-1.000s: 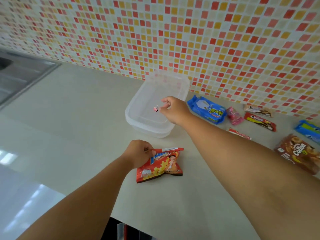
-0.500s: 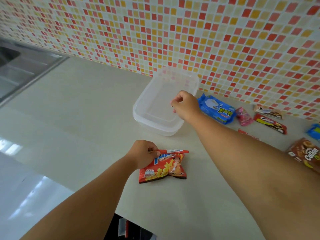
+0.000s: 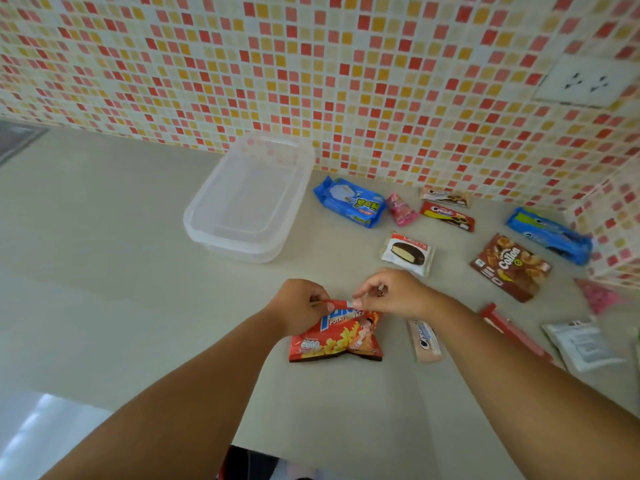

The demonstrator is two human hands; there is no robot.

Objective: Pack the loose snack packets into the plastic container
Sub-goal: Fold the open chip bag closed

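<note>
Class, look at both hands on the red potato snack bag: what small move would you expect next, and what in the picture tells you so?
Probably lift the red snack bag toward the plastic container. Both the left hand and the right hand pinch its top edge, it lies on the counter, and the container looks empty and open. The right hand may hold something small; I cannot tell what.

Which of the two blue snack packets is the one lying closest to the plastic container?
The blue packet with green lettering, just right of the plastic container. The other, longer blue packet lies far right, near the wall corner.
</note>
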